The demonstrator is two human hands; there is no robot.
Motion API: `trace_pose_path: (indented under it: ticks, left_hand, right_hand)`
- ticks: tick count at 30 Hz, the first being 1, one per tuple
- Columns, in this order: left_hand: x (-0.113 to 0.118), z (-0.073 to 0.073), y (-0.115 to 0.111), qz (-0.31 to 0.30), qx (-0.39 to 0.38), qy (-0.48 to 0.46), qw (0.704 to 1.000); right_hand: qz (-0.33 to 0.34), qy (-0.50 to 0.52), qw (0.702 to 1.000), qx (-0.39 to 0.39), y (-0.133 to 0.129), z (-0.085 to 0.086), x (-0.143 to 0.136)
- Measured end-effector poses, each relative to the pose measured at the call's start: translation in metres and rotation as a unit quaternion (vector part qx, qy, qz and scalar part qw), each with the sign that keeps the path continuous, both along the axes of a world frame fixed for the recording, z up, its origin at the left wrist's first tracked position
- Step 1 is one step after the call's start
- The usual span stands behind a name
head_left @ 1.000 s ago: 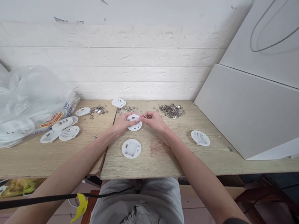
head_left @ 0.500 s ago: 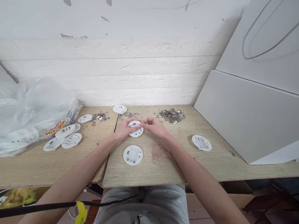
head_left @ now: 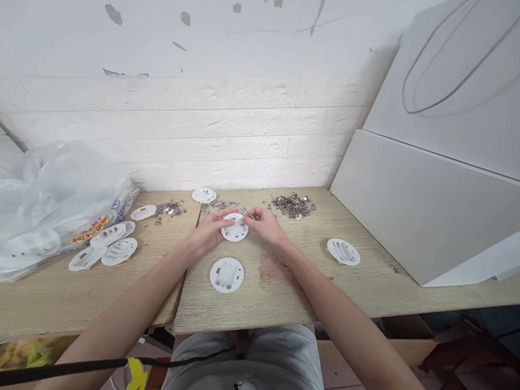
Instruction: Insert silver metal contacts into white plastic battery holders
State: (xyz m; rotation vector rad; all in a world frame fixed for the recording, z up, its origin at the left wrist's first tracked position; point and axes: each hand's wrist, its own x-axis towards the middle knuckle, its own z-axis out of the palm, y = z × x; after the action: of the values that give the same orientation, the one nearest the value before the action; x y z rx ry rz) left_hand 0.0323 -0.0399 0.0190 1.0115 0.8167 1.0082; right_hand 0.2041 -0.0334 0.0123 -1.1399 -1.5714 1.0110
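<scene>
My left hand [head_left: 211,232] grips a round white plastic battery holder [head_left: 235,232] by its left side, with the thumb lying over its face. At the holder's upper right edge, my right hand [head_left: 266,225] is closed around a thin metal tool [head_left: 249,213]; the kind of tool is too small to make out. A second round battery holder [head_left: 227,275] lies flat on the wooden table just below my hands. Beyond my fingers sits a pile of small metal contact pieces [head_left: 294,205], with a thinner scatter of them [head_left: 222,205] behind the held holder.
Another battery holder [head_left: 343,252] lies to the right, one [head_left: 203,196] by the wall, and several at left near a clear plastic bag [head_left: 73,171]. More metal pieces [head_left: 170,208] lie there. A grey-white panel [head_left: 429,205] bounds the right side. A black cable [head_left: 87,363] crosses low in front.
The camera view has shifted slightly. My right fingers have drawn back a little from the holder's face, and the tool stands at its upper edge. My left hand keeps its hold.
</scene>
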Motion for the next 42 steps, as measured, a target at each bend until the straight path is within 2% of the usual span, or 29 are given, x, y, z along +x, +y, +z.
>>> trace_pose_path:
  ticks: [4,7,16,24,33,42]
  left_hand:
    - [-0.0023,0.0051,0.0005,-0.037,-0.027,-0.104,0.994]
    - [-0.0033,0.0063,0.0007,-0.038,-0.038,-0.130,0.990]
    - [-0.0051,0.0048,0.0006,-0.066,-0.001,-0.099,0.993]
    - [-0.0024,0.0010,0.0005,-0.054,0.047,-0.077,0.994]
    - [-0.0032,-0.0018,0.0013,-0.050,0.054,-0.067,0.995]
    - [-0.0012,-0.0022,0.0013,-0.049,0.060,-0.064,0.995]
  right_hand:
    - [-0.012,0.034,0.999,-0.003,0.0013,0.0044,0.0023]
    - [-0.024,0.044,0.999,-0.015,0.0032,0.0044,0.0039]
    - [-0.010,0.051,0.998,-0.028,0.0016,0.0048,0.0040]
    - [-0.019,0.050,0.998,0.028,0.0082,-0.0032,0.0055]
    - [0.000,0.063,0.998,0.018,0.0072,-0.0019,0.0049]
    - [-0.022,0.040,0.999,0.008,0.0071,0.0018,0.0067]
